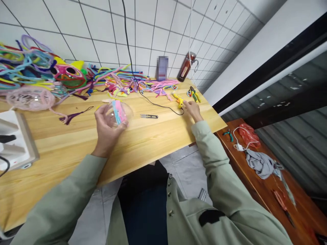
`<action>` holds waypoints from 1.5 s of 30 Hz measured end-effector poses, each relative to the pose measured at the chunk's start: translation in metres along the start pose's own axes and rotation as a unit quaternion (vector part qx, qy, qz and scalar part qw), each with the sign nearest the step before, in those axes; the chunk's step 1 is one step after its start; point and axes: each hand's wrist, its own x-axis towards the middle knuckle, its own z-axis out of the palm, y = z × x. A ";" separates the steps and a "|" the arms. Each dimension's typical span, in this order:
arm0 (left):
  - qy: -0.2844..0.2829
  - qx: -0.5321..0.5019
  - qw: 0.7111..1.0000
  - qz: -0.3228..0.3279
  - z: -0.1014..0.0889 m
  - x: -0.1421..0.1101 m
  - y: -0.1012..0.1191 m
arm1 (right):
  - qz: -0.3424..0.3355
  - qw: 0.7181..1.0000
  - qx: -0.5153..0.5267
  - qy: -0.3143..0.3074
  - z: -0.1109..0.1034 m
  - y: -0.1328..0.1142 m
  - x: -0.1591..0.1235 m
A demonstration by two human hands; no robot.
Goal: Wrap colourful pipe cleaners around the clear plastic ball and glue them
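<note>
Green jacket [189,212] nearest, at the near edge of the wooden table [143,143]. Left hand [106,126] has thumb and fingers spread wide around a clear round shell [128,110] bearing a pink-and-blue strip [118,111], held left of centre over the table. Right hand [193,110], fingers loosely bent, is at the yellow glue gun [180,102] on the right; can't tell if it grips. Black-handled snips [149,116] lie between the hands; pliers [195,95] far right. Fuzzy stems [122,80] pile along the far side. Bottle [186,68], far right: label unreadable. Upright box-like item [162,68] left of it: face pixelated, text illegible.
</note>
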 end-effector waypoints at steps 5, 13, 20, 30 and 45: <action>-0.009 -0.140 0.971 -0.194 -0.005 0.012 0.014 | 0.044 0.997 -0.067 0.009 0.023 -0.012 0.036; -0.050 -0.178 0.946 -0.265 -0.021 0.024 0.037 | -0.114 0.990 -0.017 0.081 0.043 -0.036 -0.002; -0.121 -0.132 0.958 -0.223 -0.022 0.022 0.049 | -0.573 0.789 0.214 -0.053 0.106 -0.119 -0.125; -0.132 -0.118 0.952 -0.249 -0.021 0.016 0.058 | -0.580 0.754 0.263 -0.161 0.128 -0.133 -0.151; 0.071 -0.312 0.828 -0.460 -0.014 0.005 0.076 | -0.687 0.665 0.290 0.038 0.131 -0.137 -0.154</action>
